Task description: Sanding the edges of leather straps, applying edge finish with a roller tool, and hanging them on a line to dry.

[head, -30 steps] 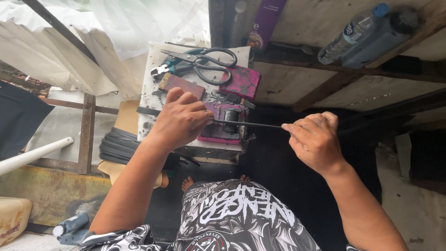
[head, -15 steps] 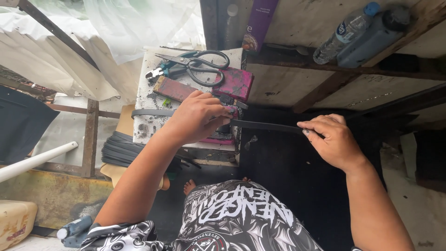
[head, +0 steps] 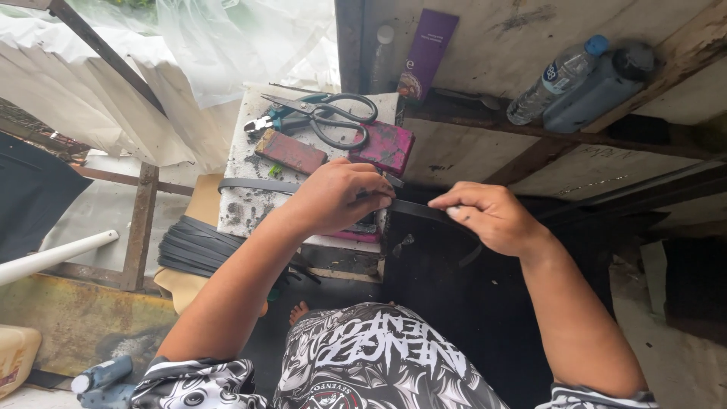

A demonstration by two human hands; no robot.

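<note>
Both hands gripped a black strap (head: 415,209): right hand (head: 488,220) pinched one end, left hand (head: 337,197) closed over it at the worktop (head: 246,204) edge, pulling it taut between them (likely to keep it flat). Coiled black strapping (head: 193,246) lay below left. Farther out: brown block (head: 290,151), pink block (head: 386,148), scissors (head: 333,117), bottles (head: 556,76) on the shelf.

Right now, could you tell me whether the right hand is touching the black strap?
Touching. The head view shows the right hand pinching the black strap between thumb and fingers, with the strap running straight into its grip.
</note>
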